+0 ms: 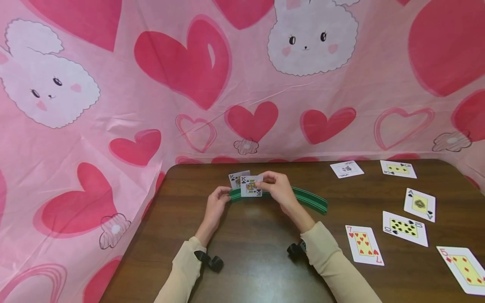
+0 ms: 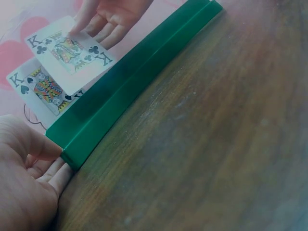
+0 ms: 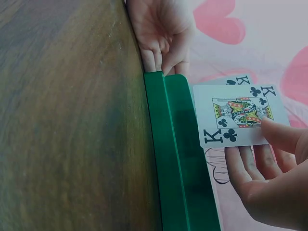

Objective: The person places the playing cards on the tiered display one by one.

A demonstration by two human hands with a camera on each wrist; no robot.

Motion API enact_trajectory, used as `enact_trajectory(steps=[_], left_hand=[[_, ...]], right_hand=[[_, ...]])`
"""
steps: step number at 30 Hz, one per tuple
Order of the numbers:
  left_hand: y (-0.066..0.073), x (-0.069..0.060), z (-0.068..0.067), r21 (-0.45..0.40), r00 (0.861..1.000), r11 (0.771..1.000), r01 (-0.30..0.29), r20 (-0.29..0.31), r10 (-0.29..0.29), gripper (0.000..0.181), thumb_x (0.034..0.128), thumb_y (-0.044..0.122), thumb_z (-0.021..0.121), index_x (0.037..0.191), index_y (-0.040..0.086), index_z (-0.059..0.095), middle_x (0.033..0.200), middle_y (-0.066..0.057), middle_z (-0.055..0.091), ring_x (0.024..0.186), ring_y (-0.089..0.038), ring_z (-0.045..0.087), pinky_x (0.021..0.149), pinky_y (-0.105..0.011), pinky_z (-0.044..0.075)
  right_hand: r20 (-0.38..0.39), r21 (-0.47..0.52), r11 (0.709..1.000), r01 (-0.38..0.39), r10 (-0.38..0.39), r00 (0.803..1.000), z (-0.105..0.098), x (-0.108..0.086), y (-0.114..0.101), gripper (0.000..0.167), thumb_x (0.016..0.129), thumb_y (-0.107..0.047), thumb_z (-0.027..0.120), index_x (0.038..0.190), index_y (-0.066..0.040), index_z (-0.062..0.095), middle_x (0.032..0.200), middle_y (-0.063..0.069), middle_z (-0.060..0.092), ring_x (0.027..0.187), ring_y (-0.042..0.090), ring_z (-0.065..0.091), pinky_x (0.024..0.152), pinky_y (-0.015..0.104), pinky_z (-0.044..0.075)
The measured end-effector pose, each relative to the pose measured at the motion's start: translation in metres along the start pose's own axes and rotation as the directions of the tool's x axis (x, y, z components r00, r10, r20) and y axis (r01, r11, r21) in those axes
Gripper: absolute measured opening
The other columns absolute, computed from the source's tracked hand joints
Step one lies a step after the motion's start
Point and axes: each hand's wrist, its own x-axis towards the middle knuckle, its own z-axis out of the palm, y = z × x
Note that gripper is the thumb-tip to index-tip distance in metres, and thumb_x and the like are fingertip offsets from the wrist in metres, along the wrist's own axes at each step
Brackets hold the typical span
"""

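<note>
Fingers [image 3: 266,161] pinch club king [image 3: 238,113], long axis across rack [image 3: 178,159].

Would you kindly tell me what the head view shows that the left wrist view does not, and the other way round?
Only the head view shows the loose cards on the right of the table, among them the seven of hearts and ace of spades, plus the bunny faces on the cloth.

Only the left wrist view shows the palm side of the right hand.

Both show the left hand gripping one end of the green card holder, and the right hand pinching the king of clubs.
</note>
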Motion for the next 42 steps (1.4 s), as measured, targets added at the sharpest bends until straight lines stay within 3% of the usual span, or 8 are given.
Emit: enact_trajectory(steps=[8,15,22,25,42], left_hand=[[0.000,-0.001,0.000,0.010,1.000,1.000,-0.005,-0.003,0.005,0.023,0.0979,-0.008,0.052,0.117,-0.012,0.064,0.121,-0.025,0.066,0.104,-0.026,0.061,0.088,-0.027,0.048],[0.000,-0.001,0.001,0.024,1.000,1.000,-0.021,-0.003,0.021,0.023,0.0980,-0.008,0.052,0.117,-0.013,0.064,0.122,-0.026,0.065,0.111,-0.035,0.061,0.091,-0.030,0.049],[-0.029,0.018,0.000,0.028,1.000,1.000,-0.006,-0.018,0.006,0.025,0.0979,-0.008,0.052,0.119,-0.012,0.064,0.122,-0.025,0.065,0.110,-0.032,0.060,0.089,-0.028,0.049],[-0.036,0.021,0.000,0.025,0.999,1.000,-0.018,-0.031,0.018,0.025,0.0980,-0.007,0.053,0.120,-0.010,0.065,0.121,-0.022,0.066,0.110,-0.029,0.060,0.087,-0.027,0.048],[-0.037,0.021,0.002,0.008,0.998,1.000,-0.026,-0.056,0.027,0.023,0.0957,-0.008,0.054,0.115,-0.008,0.067,0.116,-0.018,0.068,0.102,-0.020,0.061,0.086,-0.025,0.048]], right_hand=[[0.008,-0.003,1.000,-0.002,0.002,1.000,0.004,0.000,0.002,0.021,0.092,-0.005,0.075,0.109,0.007,0.072,0.103,0.017,0.074,0.090,0.022,0.068,0.088,0.037,0.057],[0.004,-0.002,1.000,-0.014,0.014,1.000,0.006,0.001,0.003,0.020,0.093,-0.005,0.075,0.110,0.005,0.072,0.104,0.017,0.075,0.092,0.022,0.068,0.087,0.036,0.057],[0.001,0.002,1.000,-0.003,0.003,1.000,0.009,0.001,0.005,0.020,0.093,-0.005,0.075,0.110,0.006,0.073,0.105,0.017,0.074,0.093,0.023,0.068,0.088,0.037,0.057],[0.000,-0.002,1.000,-0.002,0.002,1.000,0.010,0.001,0.005,0.020,0.093,-0.005,0.075,0.110,0.005,0.073,0.107,0.018,0.074,0.096,0.025,0.067,0.089,0.038,0.057],[0.000,-0.024,1.000,-0.009,0.009,1.000,0.012,0.003,0.007,0.021,0.095,-0.009,0.074,0.112,0.002,0.074,0.114,0.018,0.073,0.102,0.030,0.066,0.095,0.042,0.055]])
